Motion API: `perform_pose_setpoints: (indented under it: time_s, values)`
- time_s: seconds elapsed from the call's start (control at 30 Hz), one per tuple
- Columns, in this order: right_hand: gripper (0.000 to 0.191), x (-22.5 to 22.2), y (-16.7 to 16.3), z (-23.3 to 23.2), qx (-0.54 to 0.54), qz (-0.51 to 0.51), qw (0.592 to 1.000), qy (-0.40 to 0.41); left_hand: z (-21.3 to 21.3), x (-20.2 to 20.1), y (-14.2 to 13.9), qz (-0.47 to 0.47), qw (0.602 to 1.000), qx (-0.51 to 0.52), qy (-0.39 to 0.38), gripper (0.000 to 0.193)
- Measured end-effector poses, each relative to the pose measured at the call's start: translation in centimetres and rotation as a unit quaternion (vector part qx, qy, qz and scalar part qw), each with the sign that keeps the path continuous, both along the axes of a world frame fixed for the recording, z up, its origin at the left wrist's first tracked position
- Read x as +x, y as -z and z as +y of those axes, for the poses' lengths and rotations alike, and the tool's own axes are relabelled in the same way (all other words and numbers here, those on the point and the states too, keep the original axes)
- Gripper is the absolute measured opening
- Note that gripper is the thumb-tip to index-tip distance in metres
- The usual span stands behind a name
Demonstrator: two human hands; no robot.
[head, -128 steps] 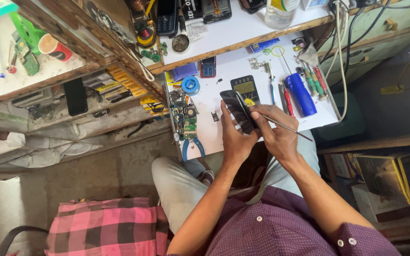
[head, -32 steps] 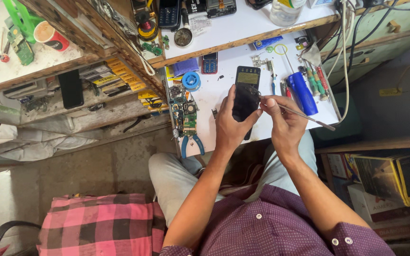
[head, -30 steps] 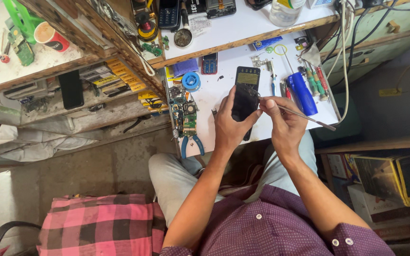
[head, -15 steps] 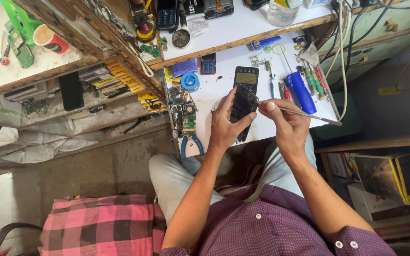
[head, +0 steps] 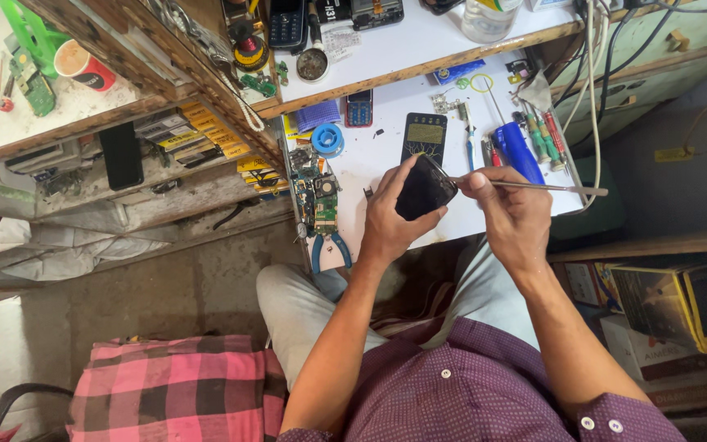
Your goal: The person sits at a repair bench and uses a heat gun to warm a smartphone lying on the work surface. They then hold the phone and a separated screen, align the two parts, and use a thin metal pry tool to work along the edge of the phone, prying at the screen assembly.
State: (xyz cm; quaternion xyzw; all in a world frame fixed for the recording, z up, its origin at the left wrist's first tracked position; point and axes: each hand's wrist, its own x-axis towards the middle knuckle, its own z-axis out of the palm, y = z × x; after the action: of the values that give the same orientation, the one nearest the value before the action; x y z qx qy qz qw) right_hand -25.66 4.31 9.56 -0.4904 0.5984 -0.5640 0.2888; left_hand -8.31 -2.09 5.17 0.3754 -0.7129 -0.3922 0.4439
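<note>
A dark phone (head: 424,188) is gripped above the white bench (head: 386,164) by the curled left hand (head: 388,219); thin tweezers (head: 533,187) are pinched in the right hand (head: 511,214), tip at the phone's edge.

Blue-handled screwdriver (head: 519,151), solder spool (head: 327,139), blue-handled pliers (head: 330,248) and a red paper cup (head: 83,65) crowd a white workbench (head: 386,164).

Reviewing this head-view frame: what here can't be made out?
- Tip of the thin metal tool: hidden where it meets the dark phone.
- Phone's lower part: covered by the left hand.
- Right hand fingertips: curled under, grip unclear.
- Parts on the white bench: too small.
- Clear bottle: cut off by the top edge.
</note>
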Motion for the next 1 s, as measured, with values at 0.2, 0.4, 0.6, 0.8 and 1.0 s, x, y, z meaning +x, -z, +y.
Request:
perform_pose_setpoints:
  time_s: [0.2,0.4,0.6,0.8,1.0]
  values:
    - [0.026,-0.5,0.3,0.8,0.005,-0.009,1.0,-0.015,0.2,0.0,-0.1,0.002,1.0,0.009,0.004,0.08]
    - [0.027,-0.5,0.6,0.7,0.008,-0.015,1.0,-0.017,0.4,0.0,-0.2,-0.01,1.0,0.008,0.006,0.081]
    - [0.018,0.1,-0.2,1.1,-0.011,0.111,0.994,0.019,0.6,-0.1,-0.3,-0.014,1.0,0.0,0.003,0.082]
    - [0.012,1.3,-0.1,1.5,-0.06,0.154,0.985,0.051,0.6,-0.1,-0.3,-0.014,1.0,0.004,0.002,0.083]
    - [0.011,2.1,0.9,1.3,-0.083,0.043,0.994,0.062,0.6,-0.1,-0.2,-0.015,1.0,0.011,0.006,0.084]
